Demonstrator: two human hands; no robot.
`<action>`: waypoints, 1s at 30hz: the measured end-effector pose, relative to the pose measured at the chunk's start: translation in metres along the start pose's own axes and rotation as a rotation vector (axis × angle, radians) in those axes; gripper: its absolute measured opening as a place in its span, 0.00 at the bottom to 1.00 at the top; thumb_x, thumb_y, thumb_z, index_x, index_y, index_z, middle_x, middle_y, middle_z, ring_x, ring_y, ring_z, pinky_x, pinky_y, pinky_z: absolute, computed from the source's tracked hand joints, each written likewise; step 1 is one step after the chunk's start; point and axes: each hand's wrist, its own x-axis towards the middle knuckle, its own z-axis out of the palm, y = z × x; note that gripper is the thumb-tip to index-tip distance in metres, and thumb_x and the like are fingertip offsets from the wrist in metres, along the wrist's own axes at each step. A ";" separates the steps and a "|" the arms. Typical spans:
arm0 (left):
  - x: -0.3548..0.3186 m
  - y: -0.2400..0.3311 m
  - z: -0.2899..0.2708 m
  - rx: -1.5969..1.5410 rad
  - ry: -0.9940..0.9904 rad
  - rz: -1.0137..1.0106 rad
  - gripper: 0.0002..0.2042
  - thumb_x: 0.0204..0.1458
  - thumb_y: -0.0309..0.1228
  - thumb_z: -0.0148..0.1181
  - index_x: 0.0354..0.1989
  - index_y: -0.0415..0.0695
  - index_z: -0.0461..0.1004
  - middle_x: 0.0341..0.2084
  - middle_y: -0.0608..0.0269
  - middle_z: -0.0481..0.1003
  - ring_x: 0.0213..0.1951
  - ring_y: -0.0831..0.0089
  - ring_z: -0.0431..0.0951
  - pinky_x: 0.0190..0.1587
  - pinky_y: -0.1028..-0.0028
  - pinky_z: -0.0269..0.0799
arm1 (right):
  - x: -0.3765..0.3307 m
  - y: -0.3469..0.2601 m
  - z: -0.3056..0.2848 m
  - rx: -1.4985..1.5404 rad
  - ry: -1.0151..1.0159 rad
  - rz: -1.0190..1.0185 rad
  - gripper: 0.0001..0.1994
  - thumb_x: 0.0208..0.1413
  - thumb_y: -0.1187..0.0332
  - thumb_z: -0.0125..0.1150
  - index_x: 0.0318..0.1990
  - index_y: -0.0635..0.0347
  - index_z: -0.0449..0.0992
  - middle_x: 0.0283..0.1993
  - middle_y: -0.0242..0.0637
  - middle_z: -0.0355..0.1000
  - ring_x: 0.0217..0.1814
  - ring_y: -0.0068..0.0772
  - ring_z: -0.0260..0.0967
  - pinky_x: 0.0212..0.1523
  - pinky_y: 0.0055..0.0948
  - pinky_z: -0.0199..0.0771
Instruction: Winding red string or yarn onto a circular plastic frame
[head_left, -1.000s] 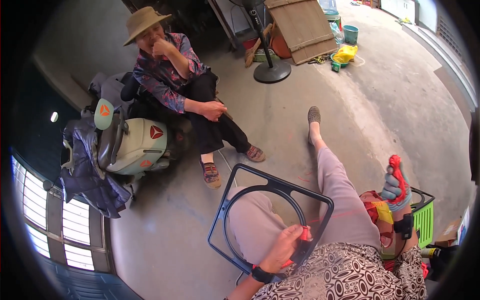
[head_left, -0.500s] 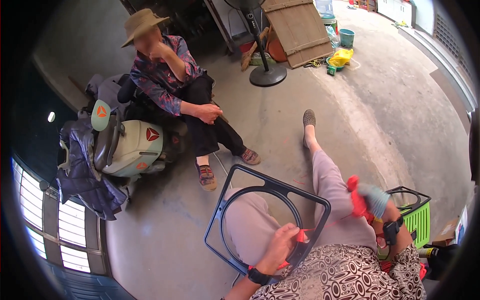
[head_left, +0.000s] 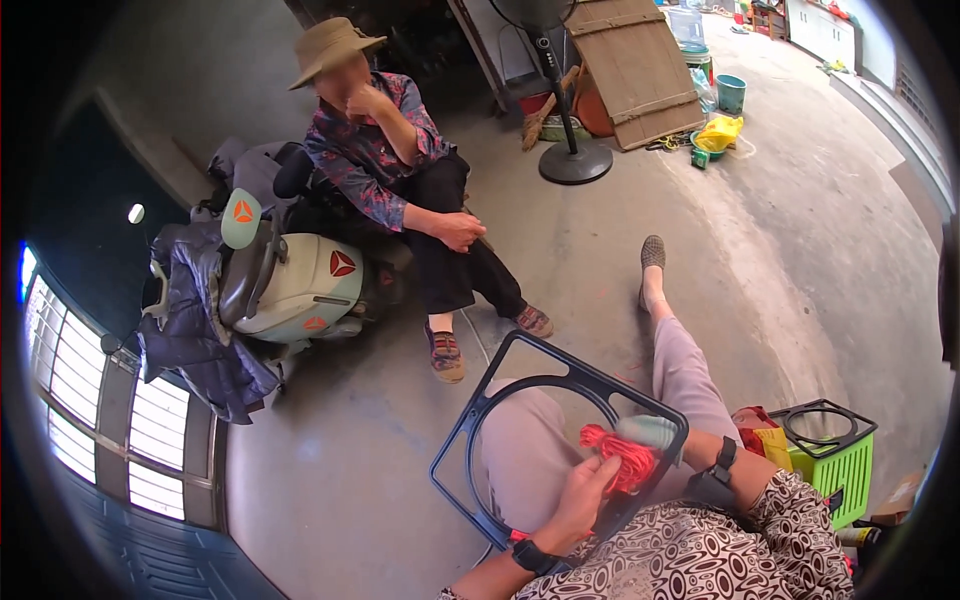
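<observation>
Low in the frame, right of centre: a dark square frame with a round ring inside (head_left: 560, 440), propped on the lap and tilted up toward the upper right. Left hand (head_left: 580, 495) curled over the frame's lower right edge, grip narrow around that edge and touching a bundle of red cord (head_left: 620, 455). Right hand (head_left: 652, 432) in a pale glove, just beside the bundle at the frame's right corner; grip closed on the red cord as far as can be seen, fingertips partly hidden behind it. Both hands close together, the cord between them and pressed against the frame. Against the picture half a second back: right hand then out to the right, well apart from the frame and lifted with the red cord near the green crate (head_left: 835, 465); now brought in to the frame corner, meeting the left hand. Left hand much where it was, on the frame's edge. Lower right: the green crate with a second dark ring frame on top. Upper left: a seated person in a brimmed hat (head_left: 330, 42) beside a pale scooter (head_left: 300, 285). Top centre: a standing fan's base (head_left: 575, 160) on the concrete floor (head_left: 330, 470).
</observation>
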 end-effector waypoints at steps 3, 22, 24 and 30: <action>0.001 0.002 -0.002 -0.063 -0.011 -0.028 0.13 0.61 0.33 0.44 0.43 0.35 0.68 0.32 0.56 0.75 0.31 0.71 0.77 0.37 0.73 0.75 | -0.008 -0.001 0.007 0.413 -0.097 0.022 0.21 0.56 0.58 0.55 0.51 0.63 0.69 0.45 0.38 0.72 0.43 0.27 0.71 0.45 0.29 0.72; -0.014 0.009 -0.003 -0.157 -0.142 -0.153 0.12 0.60 0.32 0.45 0.42 0.34 0.68 0.30 0.58 0.74 0.34 0.73 0.75 0.41 0.76 0.71 | -0.162 0.018 -0.037 0.885 0.248 -0.924 0.15 0.63 0.61 0.37 0.47 0.64 0.62 0.20 0.26 0.53 0.13 0.17 0.47 0.13 0.21 0.50; 0.003 0.005 -0.004 -0.009 -0.140 -0.086 0.10 0.60 0.32 0.45 0.39 0.37 0.69 0.27 0.59 0.74 0.30 0.72 0.74 0.37 0.75 0.71 | -0.170 0.031 -0.060 0.805 0.313 -0.890 0.15 0.63 0.60 0.38 0.46 0.63 0.63 0.20 0.26 0.54 0.12 0.19 0.46 0.12 0.21 0.50; 0.007 0.015 -0.001 -0.092 -0.052 -0.088 0.07 0.58 0.29 0.49 0.30 0.41 0.69 0.25 0.55 0.76 0.24 0.73 0.77 0.30 0.75 0.77 | -0.138 0.022 -0.057 0.203 0.865 -0.610 0.16 0.57 0.61 0.52 0.48 0.63 0.69 0.35 0.35 0.71 0.30 0.27 0.70 0.30 0.23 0.73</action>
